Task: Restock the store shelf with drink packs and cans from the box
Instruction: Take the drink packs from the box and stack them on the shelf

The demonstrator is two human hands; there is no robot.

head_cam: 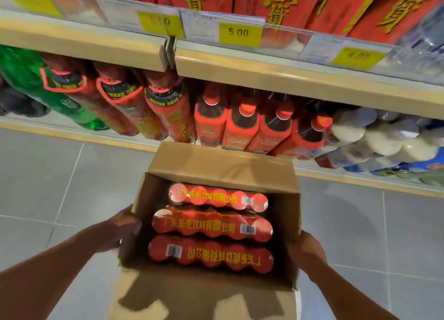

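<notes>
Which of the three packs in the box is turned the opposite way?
The near pack: barcode at its left end, lettering upside down. The middle pack and far pack have barcodes at the right.

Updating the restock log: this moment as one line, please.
left grip: holds box left wall | right grip: holds right wall | box: open, three red packs inside | shelf: ahead, red bottles
</notes>
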